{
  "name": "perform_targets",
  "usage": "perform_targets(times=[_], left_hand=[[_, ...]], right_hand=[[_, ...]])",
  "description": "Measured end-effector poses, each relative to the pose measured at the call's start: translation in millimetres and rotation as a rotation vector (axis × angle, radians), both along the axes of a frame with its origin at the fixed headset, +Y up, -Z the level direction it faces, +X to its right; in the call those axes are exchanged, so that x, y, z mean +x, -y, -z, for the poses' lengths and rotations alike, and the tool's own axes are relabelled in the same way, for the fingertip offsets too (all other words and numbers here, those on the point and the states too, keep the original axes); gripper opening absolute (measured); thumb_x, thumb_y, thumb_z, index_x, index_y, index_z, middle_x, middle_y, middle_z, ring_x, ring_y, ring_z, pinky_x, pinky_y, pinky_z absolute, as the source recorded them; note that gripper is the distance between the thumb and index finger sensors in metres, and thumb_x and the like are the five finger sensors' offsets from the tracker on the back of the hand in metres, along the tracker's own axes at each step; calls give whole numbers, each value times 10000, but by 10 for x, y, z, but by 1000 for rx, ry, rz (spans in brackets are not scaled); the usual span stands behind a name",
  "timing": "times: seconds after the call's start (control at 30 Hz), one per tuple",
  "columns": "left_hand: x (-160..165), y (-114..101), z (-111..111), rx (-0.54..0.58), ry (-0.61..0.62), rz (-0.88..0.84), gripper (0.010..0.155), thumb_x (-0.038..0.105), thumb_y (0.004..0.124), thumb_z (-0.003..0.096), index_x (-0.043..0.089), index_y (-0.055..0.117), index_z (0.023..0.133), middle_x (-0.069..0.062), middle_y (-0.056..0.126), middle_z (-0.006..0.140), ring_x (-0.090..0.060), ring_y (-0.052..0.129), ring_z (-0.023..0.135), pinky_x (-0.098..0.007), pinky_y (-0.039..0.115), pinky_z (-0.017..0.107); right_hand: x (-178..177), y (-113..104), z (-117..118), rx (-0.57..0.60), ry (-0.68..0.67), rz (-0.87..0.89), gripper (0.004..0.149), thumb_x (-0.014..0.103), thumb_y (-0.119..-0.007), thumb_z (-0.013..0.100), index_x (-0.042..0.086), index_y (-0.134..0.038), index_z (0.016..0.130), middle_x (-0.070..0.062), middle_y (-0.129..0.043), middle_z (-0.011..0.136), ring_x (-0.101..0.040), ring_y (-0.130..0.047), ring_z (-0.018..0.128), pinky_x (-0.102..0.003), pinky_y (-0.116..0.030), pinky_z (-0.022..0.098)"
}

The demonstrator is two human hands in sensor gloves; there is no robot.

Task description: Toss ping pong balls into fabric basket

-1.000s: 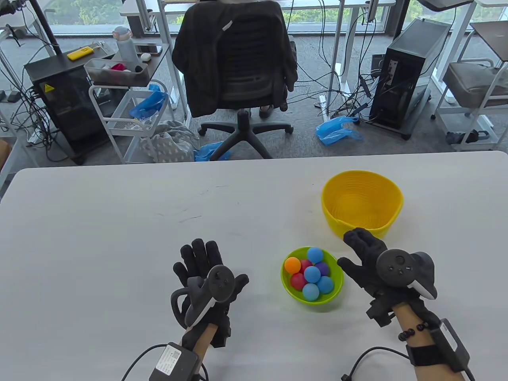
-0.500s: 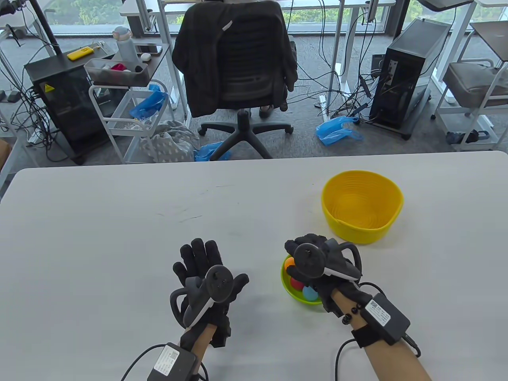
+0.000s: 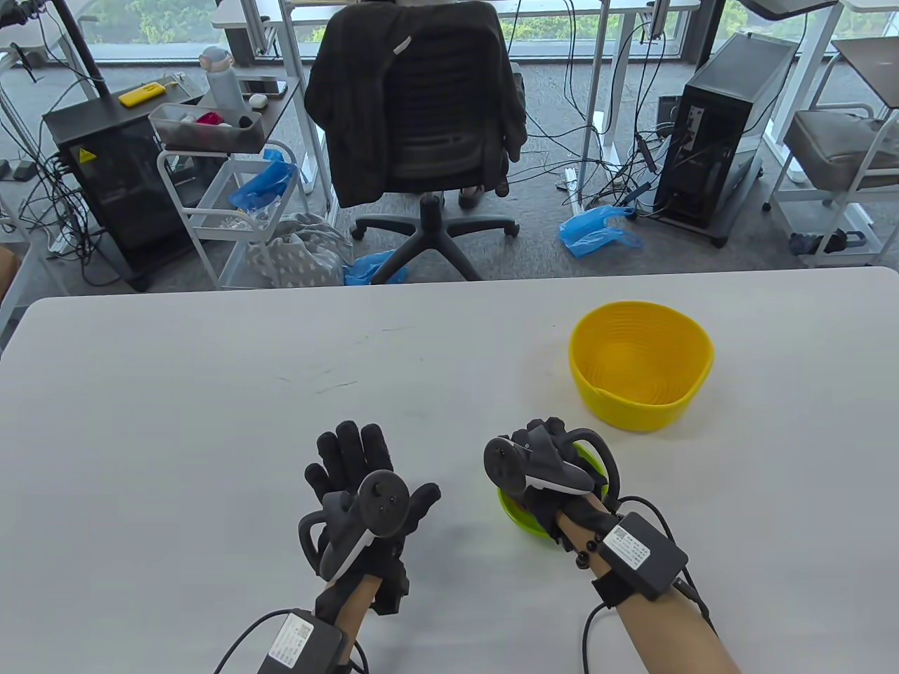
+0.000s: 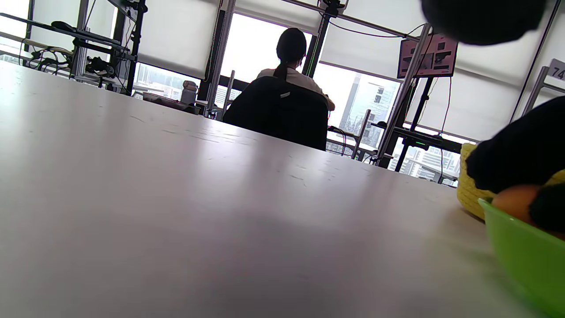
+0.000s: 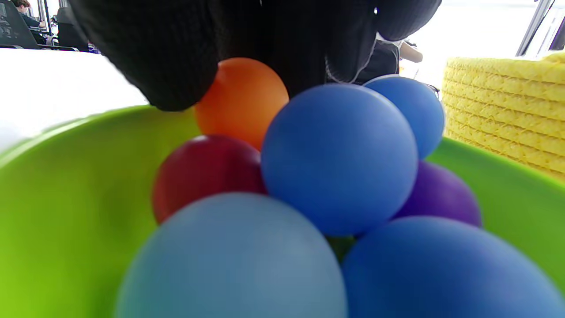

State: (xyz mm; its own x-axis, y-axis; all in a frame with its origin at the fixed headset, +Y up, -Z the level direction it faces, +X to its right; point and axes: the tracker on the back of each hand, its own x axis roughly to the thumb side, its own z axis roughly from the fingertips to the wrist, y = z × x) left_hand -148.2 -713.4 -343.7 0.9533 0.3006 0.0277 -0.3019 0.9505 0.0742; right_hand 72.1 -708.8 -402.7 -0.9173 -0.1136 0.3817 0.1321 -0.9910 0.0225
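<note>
The yellow woven fabric basket (image 3: 640, 365) stands empty at the right of the white table. A green bowl (image 3: 518, 516) in front of it holds several coloured ping pong balls. My right hand (image 3: 542, 442) reaches down into the bowl and hides the balls in the table view. In the right wrist view its thumb (image 5: 167, 53) and fingers sit on either side of the orange ball (image 5: 242, 99), which lies on top of the red ball (image 5: 203, 172) and blue balls (image 5: 340, 159). My left hand (image 3: 351, 456) rests flat on the table, fingers spread, holding nothing.
The basket (image 5: 503, 115) stands just behind the bowl's far rim (image 5: 499, 176). A black office chair (image 3: 418, 105) stands beyond the table's far edge. The left wrist view shows bare tabletop (image 4: 176, 198) with the bowl (image 4: 525, 256) at its right.
My right hand swung left from beside the basket to over the green bowl and lowered its fingers onto the orange ball. My left hand stayed in place.
</note>
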Motion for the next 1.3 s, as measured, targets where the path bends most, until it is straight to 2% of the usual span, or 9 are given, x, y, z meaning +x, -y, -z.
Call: perform_targets(times=[0.27, 0.4, 0.6, 0.73, 0.9, 1.13, 1.3], left_hand=[[-8, -11, -3, 0, -5, -4, 1077, 643, 737, 425, 92, 144, 1136, -211, -11, 1185, -523, 6, 1064, -753, 118, 724], [-18, -18, -8, 4, -9, -9, 1080, 643, 738, 423, 90, 144, 1136, -212, -13, 1185, -523, 6, 1064, -753, 119, 724], [-24, -23, -11, 4, -11, -6, 1079, 644, 737, 424, 90, 145, 1137, -213, -13, 1185, -523, 5, 1063, -754, 118, 723], [-26, -27, -15, 5, -15, -9, 1080, 643, 738, 424, 90, 145, 1136, -212, -11, 1185, -523, 3, 1064, -753, 118, 723], [-29, -29, -17, 5, -19, -14, 1081, 642, 739, 423, 90, 143, 1137, -212, -13, 1185, -522, 1, 1063, -753, 116, 723], [-27, -33, -24, 6, -24, -8, 1083, 642, 739, 422, 85, 145, 1136, -213, -16, 1183, -525, -3, 1060, -754, 116, 722], [-24, -29, -26, 8, -20, -8, 1083, 643, 737, 424, 81, 146, 1136, -219, -14, 1182, -527, 3, 1059, -754, 120, 721]], right_hand=[[6, -20, -9, 11, -6, 14, 589, 373, -904, 472, 190, -738, 1007, -134, -854, 974, -426, -744, 964, -629, -559, 738], [100, -139, -59, 55, -25, 103, 589, 371, -899, 473, 188, -733, 1008, -139, -857, 969, -435, -769, 942, -633, -594, 722], [471, -429, -230, 141, -35, 378, 565, 351, -891, 486, 200, -735, 1007, -171, -841, 981, -485, -896, 809, -650, -754, 604], [775, -493, -306, 129, -15, 566, 548, 339, -893, 491, 206, -746, 1002, -195, -833, 981, -451, -966, 735, -617, -836, 536], [1182, -441, -290, 60, 31, 864, 536, 305, -903, 490, 186, -759, 992, -245, -804, 978, -414, -1000, 702, -558, -887, 516], [1687, -250, -178, -96, 124, 1259, 536, 275, -885, 507, 165, -733, 1008, -261, -736, 1013, -430, -940, 753, -576, -842, 559], [1948, -126, -111, -149, 221, 1493, 540, 281, -863, 525, 149, -708, 1025, -268, -715, 1020, -429, -926, 755, -574, -832, 560]])
